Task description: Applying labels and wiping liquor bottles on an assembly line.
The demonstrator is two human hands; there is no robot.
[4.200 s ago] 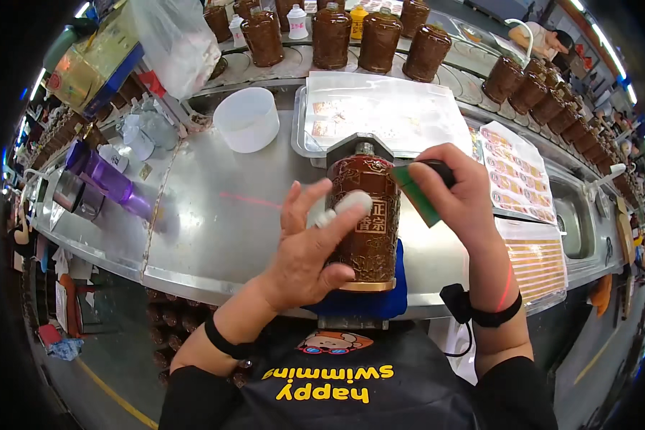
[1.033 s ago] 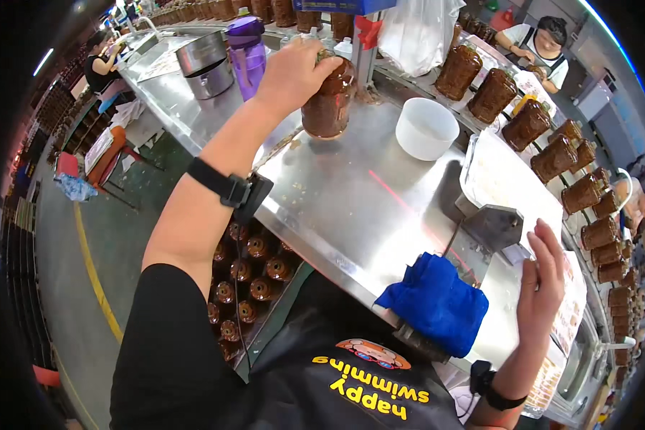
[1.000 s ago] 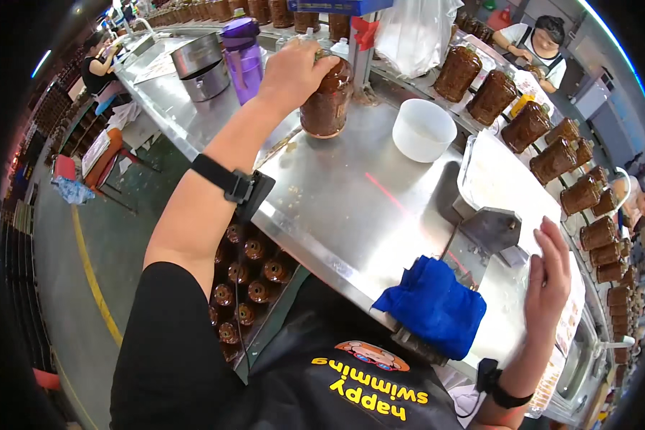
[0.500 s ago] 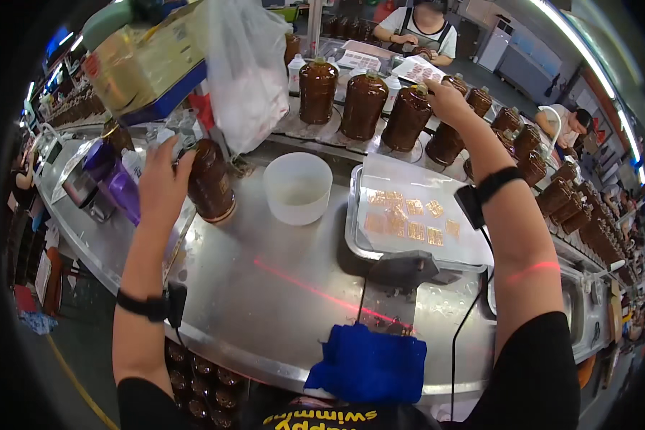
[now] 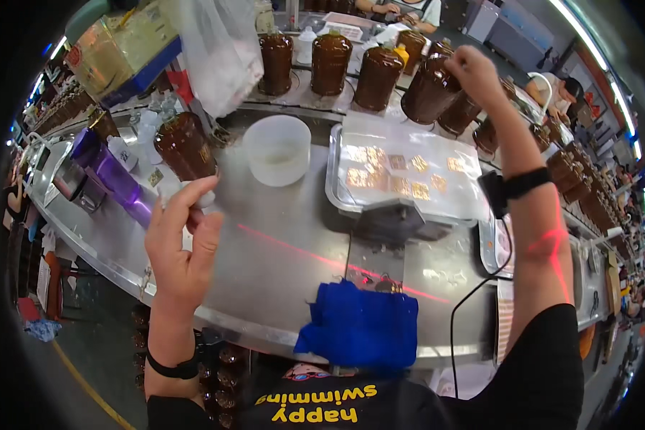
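My right hand (image 5: 474,75) is closed at the neck of a dark brown bottle (image 5: 430,92), which leans slightly in the row at the back. Several similar bottles stand beside it, among them a brown bottle (image 5: 330,66) further left. My left hand (image 5: 183,247) is raised over the bench's left side, thumb and fingers apart, with white covering or material at the fingertips. Just beyond it a brown bottle with a gold label (image 5: 185,147) stands on the bench. A white translucent tub (image 5: 278,152) sits to its right. The tray (image 5: 332,188) holds small gold labels on a clear sheet.
A blue cloth (image 5: 362,324) lies at the bench's front edge. Below the tray is a dark metal block (image 5: 387,218). A purple bottle (image 5: 118,183) stands at left, near a hanging plastic bag (image 5: 222,61). Co-workers sit beyond the row of bottles.
My left hand has come off the labelled bottle and drawn back nearer to me. My right hand has shifted right to a bottle in the back row. The view has tilted down.
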